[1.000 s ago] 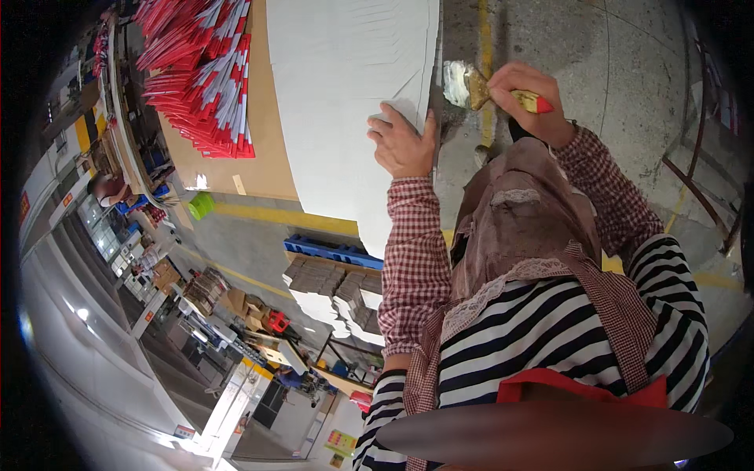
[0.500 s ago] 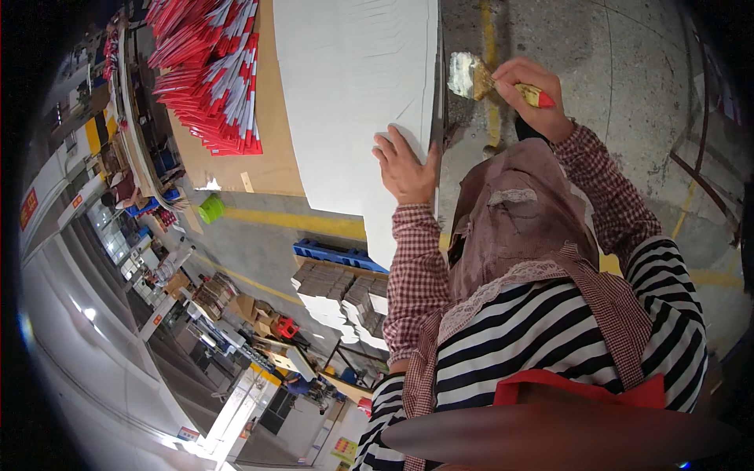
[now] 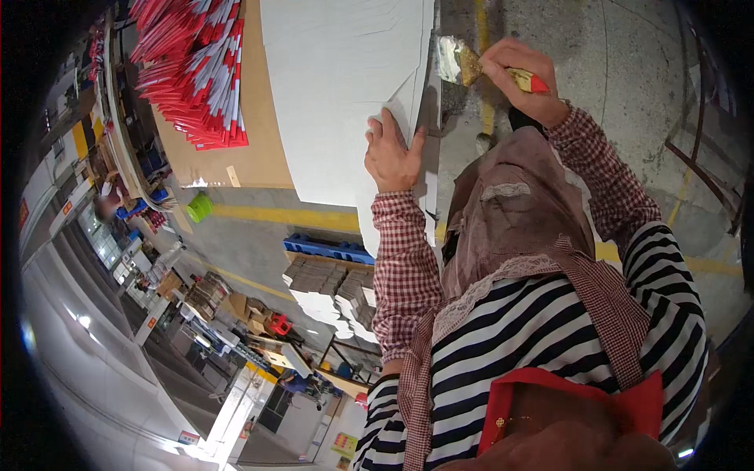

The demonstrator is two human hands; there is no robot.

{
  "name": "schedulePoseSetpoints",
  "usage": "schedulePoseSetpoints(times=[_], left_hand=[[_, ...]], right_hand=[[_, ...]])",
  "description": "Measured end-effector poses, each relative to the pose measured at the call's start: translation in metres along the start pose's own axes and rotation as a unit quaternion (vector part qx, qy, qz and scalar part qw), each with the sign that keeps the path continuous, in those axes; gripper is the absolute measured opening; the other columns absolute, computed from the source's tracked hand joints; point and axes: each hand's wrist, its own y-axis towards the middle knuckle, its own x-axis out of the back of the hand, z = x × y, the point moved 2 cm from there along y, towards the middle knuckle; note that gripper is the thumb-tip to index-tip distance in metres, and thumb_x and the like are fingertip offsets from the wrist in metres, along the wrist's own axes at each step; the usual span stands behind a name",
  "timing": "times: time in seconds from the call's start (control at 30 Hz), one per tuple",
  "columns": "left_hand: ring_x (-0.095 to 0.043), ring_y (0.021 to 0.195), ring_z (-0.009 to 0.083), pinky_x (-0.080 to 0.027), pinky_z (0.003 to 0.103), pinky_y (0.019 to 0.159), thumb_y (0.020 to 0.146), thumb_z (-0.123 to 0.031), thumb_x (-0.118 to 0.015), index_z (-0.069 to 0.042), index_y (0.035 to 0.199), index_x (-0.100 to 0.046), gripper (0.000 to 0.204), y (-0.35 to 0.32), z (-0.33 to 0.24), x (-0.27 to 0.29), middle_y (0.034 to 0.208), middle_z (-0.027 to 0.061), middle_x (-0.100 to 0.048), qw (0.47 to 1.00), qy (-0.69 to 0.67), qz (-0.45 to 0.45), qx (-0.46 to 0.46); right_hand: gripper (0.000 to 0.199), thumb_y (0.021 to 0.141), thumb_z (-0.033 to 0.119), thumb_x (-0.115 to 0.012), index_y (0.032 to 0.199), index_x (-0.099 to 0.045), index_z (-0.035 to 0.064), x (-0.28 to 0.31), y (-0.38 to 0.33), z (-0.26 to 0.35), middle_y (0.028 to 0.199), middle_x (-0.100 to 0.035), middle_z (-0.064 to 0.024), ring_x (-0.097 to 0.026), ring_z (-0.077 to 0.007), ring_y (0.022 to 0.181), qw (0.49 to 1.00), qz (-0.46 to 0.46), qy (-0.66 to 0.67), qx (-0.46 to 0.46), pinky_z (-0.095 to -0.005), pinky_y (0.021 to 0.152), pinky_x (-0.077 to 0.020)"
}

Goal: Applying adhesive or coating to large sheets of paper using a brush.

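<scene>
Here my left hand (image 3: pixel 393 153) lies flat on the near corner of the big white sheet (image 3: pixel 345 86), fingers spread and thumb out, pinning it and gripping nothing. My right hand (image 3: pixel 518 78) is clenched around the red and yellow handle of a flat brush (image 3: pixel 463 67), whose pale, wet-looking bristles sit just beside the sheet's right edge. To do this well, I judge I should press firmly with the left palm so the sheet cannot slide, and draw the brush along the edge in light, even strokes, bristles tilted so nothing drips onto the floor (image 3: pixel 613 94).

The sheet is large, plain white and smooth, lying on a brown board (image 3: pixel 259 149) above me in the picture, its near corner hanging past the board over the concrete. It looks thin and stiff. A heap of red and white strips (image 3: pixel 192 71) lies on the board to its left, well apart from my hands.
</scene>
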Motion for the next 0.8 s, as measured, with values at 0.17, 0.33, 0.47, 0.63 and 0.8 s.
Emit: schedulePoseSetpoints(times=[0.17,0.33,0.47,0.63,0.8], left_hand=[[-0.050,0.104,0.0480,-0.047,0.047,0.083,0.077,-0.042,-0.066,0.001,0.130,-0.040,0.074,0.003,-0.007,-0.009,0.123,0.0324,-0.047,1.000,0.008,-0.021,-0.015],[-0.043,0.111,0.0516,-0.045,0.051,0.084,0.074,-0.044,-0.067,0.000,0.133,-0.036,0.080,0.002,-0.010,-0.013,0.129,0.0344,-0.039,0.999,0.029,-0.031,0.015],[-0.026,0.128,0.0504,-0.030,0.050,0.104,0.071,-0.048,-0.069,-0.002,0.142,-0.025,0.096,-0.006,-0.012,-0.035,0.141,0.0326,-0.025,0.992,0.084,-0.050,0.078],[-0.008,0.135,0.0508,-0.012,0.055,0.110,0.065,-0.056,-0.074,-0.005,0.147,-0.011,0.114,-0.043,-0.020,-0.062,0.147,0.0322,-0.006,0.979,0.053,-0.131,0.149],[-0.009,0.133,0.0534,-0.016,0.054,0.110,0.077,-0.067,-0.054,-0.003,0.146,-0.008,0.105,-0.056,-0.017,-0.053,0.146,0.0347,-0.007,0.982,0.119,-0.015,0.145]], right_hand=[[0.007,0.087,0.002,-0.059,0.083,-0.060,-0.0033,-0.009,-0.015,-0.003,0.080,-0.059,-0.0085,-0.056,-0.0163,0.071,0.999,0.009,-0.020,-0.034,-0.0283,0.062,-0.0446],[0.006,0.085,0.001,-0.061,0.081,-0.060,-0.0026,-0.006,-0.020,0.022,0.078,-0.059,-0.0073,-0.056,-0.0148,0.070,0.999,0.018,-0.003,-0.039,-0.0273,0.062,-0.0450],[0.007,0.084,0.004,-0.063,0.082,-0.061,-0.0021,0.002,-0.029,0.029,0.083,-0.061,-0.0075,-0.057,-0.0168,0.076,0.997,-0.048,-0.003,-0.052,-0.0269,0.069,-0.0455],[0.030,0.095,0.029,-0.049,0.090,-0.062,0.0021,0.025,-0.079,0.004,0.091,-0.058,-0.0040,-0.054,-0.0130,0.075,0.977,-0.114,0.057,-0.173,-0.0257,0.065,-0.0441],[0.047,0.098,0.044,-0.040,0.112,-0.053,0.0016,0.039,-0.099,0.008,0.100,-0.057,-0.0063,-0.053,-0.0108,0.072,0.943,-0.133,0.086,-0.294,-0.0252,0.063,-0.0448]])
